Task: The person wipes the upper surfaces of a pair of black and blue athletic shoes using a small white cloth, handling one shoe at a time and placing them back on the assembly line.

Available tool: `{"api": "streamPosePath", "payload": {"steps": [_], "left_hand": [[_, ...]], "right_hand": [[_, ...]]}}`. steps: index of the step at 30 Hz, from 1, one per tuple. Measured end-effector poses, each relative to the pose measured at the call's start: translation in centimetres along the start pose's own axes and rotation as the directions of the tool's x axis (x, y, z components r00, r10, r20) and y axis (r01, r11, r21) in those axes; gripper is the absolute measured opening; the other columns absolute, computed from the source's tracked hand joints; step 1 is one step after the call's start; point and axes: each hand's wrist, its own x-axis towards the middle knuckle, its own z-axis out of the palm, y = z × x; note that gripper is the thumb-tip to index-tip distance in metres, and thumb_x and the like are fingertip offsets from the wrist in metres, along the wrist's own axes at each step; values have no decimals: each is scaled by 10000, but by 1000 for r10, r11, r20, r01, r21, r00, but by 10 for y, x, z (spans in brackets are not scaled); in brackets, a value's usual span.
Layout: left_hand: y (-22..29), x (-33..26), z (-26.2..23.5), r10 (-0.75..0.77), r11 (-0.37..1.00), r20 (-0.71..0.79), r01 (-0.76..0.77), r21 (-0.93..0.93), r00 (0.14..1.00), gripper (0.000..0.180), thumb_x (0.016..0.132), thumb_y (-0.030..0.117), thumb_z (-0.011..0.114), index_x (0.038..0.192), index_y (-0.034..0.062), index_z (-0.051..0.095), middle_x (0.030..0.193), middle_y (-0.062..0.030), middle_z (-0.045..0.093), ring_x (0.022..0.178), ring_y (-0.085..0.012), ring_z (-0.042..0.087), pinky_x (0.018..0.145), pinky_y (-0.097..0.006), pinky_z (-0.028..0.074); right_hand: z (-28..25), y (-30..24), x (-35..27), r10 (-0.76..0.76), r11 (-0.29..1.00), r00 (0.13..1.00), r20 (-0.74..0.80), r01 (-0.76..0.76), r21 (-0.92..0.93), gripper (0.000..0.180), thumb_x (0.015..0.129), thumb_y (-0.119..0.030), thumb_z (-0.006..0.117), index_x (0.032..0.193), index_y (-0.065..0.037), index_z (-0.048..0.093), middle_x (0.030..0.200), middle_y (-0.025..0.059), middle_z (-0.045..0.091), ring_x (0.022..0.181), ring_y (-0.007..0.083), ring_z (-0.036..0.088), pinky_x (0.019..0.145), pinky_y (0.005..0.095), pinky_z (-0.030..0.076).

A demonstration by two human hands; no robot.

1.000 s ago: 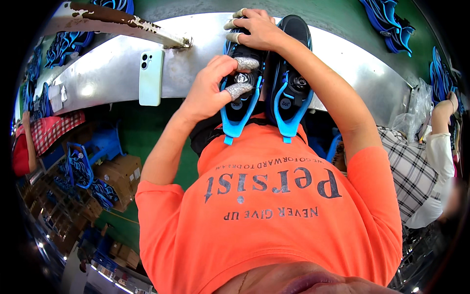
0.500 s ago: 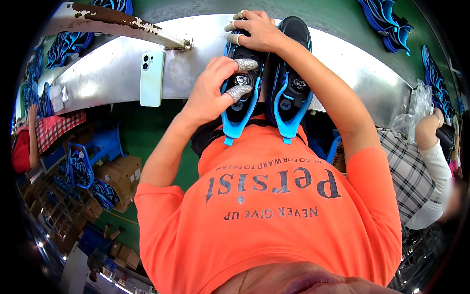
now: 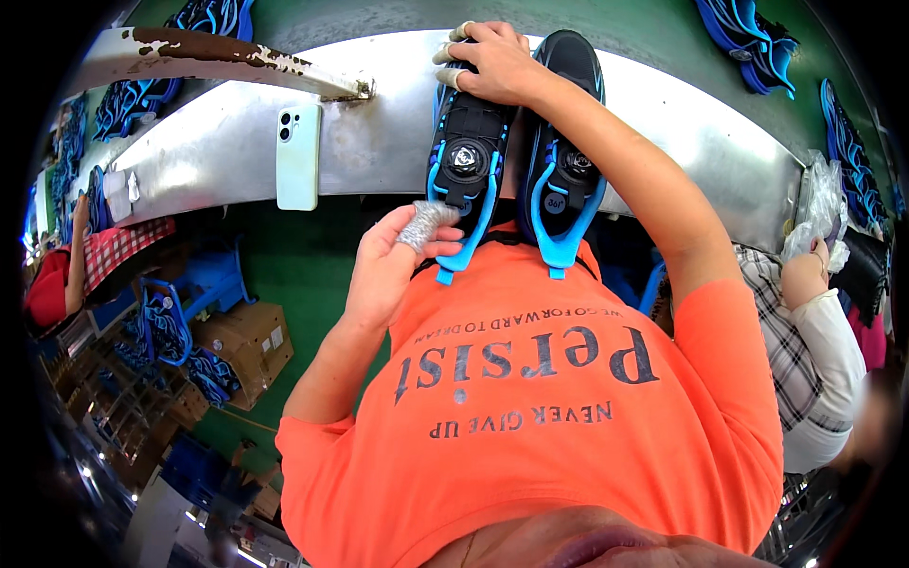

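A black sneaker with blue trim (image 3: 464, 189) stands on the metal bench, its toe pointing away from me and its heel over the near edge. A round dial (image 3: 466, 160) sits on its tongue. My right hand (image 3: 497, 64), light finger cots on several fingertips, is wrapped over the toe. My left hand (image 3: 390, 260) is beside the heel opening, its silver-wrapped fingers bunched together at the blue collar. Whatever they may pinch is hidden. Close on the right lies the matching sneaker (image 3: 570, 142), under my right forearm.
On the metal bench (image 3: 237, 142), a pale green phone (image 3: 298, 156) lies left of the shoes. A chipped metal bar (image 3: 218, 57) crosses above it. More blue-black shoes (image 3: 748, 47) rest beyond the bench. Co-workers sit on both sides, one in a plaid apron (image 3: 772, 331). Cardboard boxes (image 3: 251, 350) stand lower left.
My left hand has left the dial and come down toward me to the heel opening, its fingers now bunched. My right hand stays on the toe.
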Motion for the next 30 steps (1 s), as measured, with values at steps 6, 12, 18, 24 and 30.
{"api": "streamPosePath", "payload": {"steps": [6, 12, 18, 24, 30], "left_hand": [[6, 38, 13, -231, 959, 119, 247, -140, 966, 337, 999, 182, 466, 1260, -30, 496, 1005, -182, 662, 634, -183, 650, 572, -267, 533], [-20, 36, 29, 244, 927, -51, -218, 307, 968, 283, 912, -11, 450, 1146, 15, 607, 830, -91, 662, 586, -95, 602, 512, -219, 465], [0, 34, 5, -71, 970, 94, 91, -226, 993, 217, 964, 86, 493, 1119, -50, 562, 1013, -192, 651, 764, -173, 637, 676, -269, 525], [-10, 33, 14, -19, 920, 49, 37, -391, 999, 213, 960, 32, 455, 1131, -72, 527, 1000, -204, 636, 798, -204, 643, 705, -278, 532], [-10, 31, 19, -9, 907, 28, 20, -420, 1000, 249, 953, 25, 456, 1164, -98, 502, 1075, -184, 601, 945, -249, 647, 749, -298, 538]], "right_hand": [[2, -4, 3, -1, 1000, 999, 42, 2, -19, 402, 818, -484, 602, 1164, -294, 676, 1363, 85, 484, 1316, 367, 310, 1070, 527, 202], [3, -3, 4, -16, 1000, 1000, -9, 16, 2, 359, 815, -462, 620, 1119, -289, 700, 1334, 82, 509, 1300, 352, 337, 1055, 520, 226], [-65, -23, -12, -190, 939, 981, 37, 170, 298, 246, 857, -269, 661, 1092, -229, 719, 1106, 104, 573, 1056, 260, 533, 901, 352, 417], [-88, -43, -66, -412, 791, 859, 305, 171, 587, 369, 823, -106, 682, 1181, -197, 678, 1023, 87, 473, 964, 230, 550, 842, 311, 469], [-71, -68, -84, -203, 903, 975, 90, 152, 402, 326, 763, -135, 725, 1087, -143, 695, 882, 61, 504, 864, 216, 556, 748, 319, 484]]}}
